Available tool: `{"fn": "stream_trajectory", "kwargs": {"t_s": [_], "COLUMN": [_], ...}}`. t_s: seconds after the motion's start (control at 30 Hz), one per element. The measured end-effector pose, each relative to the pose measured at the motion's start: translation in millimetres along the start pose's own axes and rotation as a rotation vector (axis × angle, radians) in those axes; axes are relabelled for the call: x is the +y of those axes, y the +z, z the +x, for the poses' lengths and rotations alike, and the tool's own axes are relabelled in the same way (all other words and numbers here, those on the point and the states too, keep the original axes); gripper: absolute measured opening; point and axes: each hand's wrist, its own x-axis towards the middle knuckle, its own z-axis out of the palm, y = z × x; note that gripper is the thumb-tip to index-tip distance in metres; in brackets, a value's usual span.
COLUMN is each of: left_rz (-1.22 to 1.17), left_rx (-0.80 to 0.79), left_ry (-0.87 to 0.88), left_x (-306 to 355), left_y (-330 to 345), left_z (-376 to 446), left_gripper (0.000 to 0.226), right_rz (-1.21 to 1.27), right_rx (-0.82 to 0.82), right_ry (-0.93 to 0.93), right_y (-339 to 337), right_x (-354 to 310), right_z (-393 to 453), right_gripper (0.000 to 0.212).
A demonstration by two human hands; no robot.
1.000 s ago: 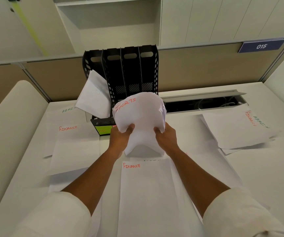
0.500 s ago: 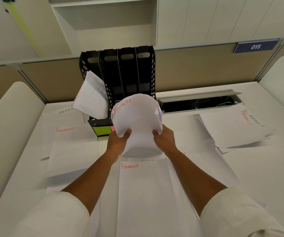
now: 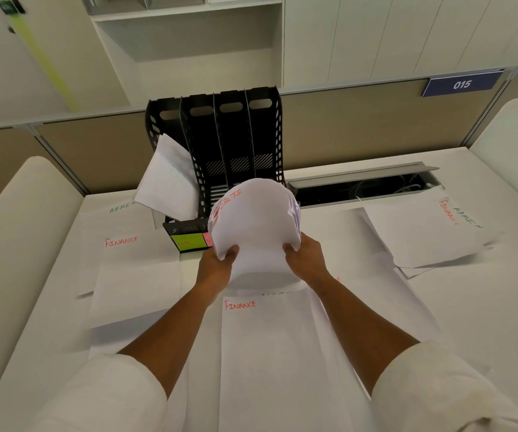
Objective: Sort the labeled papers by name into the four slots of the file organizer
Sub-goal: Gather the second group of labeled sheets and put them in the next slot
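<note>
Both hands, left hand (image 3: pixel 217 269) and right hand (image 3: pixel 306 260), grasp a curled paper bundle (image 3: pixel 254 232) just before the file organizer (image 3: pixel 220 145). Only 1 slot, its leftmost, holds paper; many labelled sheets (image 3: pixel 132 275) lie around it on the counter (image 3: pixel 485 307).

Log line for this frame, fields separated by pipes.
left hand, right hand: grip bowed paper stack | stack: before file organizer | leftmost slot: papers | desk: FINANCE sheet

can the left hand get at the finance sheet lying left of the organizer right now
Probably not yet: the left hand grips the curled stack of papers together with the right hand. Nothing covers the FINANCE sheet.
</note>
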Motion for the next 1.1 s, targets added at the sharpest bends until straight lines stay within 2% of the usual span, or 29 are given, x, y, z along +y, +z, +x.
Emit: {"fn": "stream_trajectory", "kwargs": {"t_s": [0.2, 0.4, 0.53, 0.67, 0.77, 0.87, 1.0, 1.1], "left_rz": [0.022, 0.014, -0.033, -0.103, -0.116, -0.135, -0.201, -0.247], "left_rx": [0.056, 0.116, 0.153, 0.169, 0.208, 0.244, 0.251, 0.285], "left_ry": [0.086, 0.17, 0.142, 0.109, 0.044, -0.041, -0.084, -0.149], "left_x": [7.3, 15.9, 17.3, 14.4, 8.3, -2.4, -14.8, -20.0], "left_y": [-4.9, -14.0, -20.7, -27.5, -34.2, -42.8, -50.8, -53.1], "left_z": [5.0, 12.3, 13.0, 15.1, 20.3, 24.5, 27.6, 27.4], "left_gripper": [0.039, 0.026, 0.033, 0.03, 0.019, 0.024, 0.024, 0.021], "right_rz": [0.017, -0.236, -0.163, -0.119, -0.077, -0.022, 0.073, 0.13], "right_rx": [-0.006, -0.086, -0.151, -0.203, -0.196, -0.218, -0.225, -0.166], "right_ry": [-0.101, -0.181, -0.177, -0.181, -0.162, -0.126, -0.058, -0.03], "right_y": [-12.0, -20.1, -18.5, -18.2, -22.0, -26.0, -28.4, -30.2], "right_x": [-10.8, -27.7, -37.7, -46.3, -54.7, -64.6, -72.1, -76.7], "right_z": [5.0, 17.5, 19.0, 18.6, 20.0, 22.8, 25.0, 25.1], "right_gripper": [0.035, 0.033, 0.023, 0.029, 0.019, 0.009, 0.008, 0.008]}}
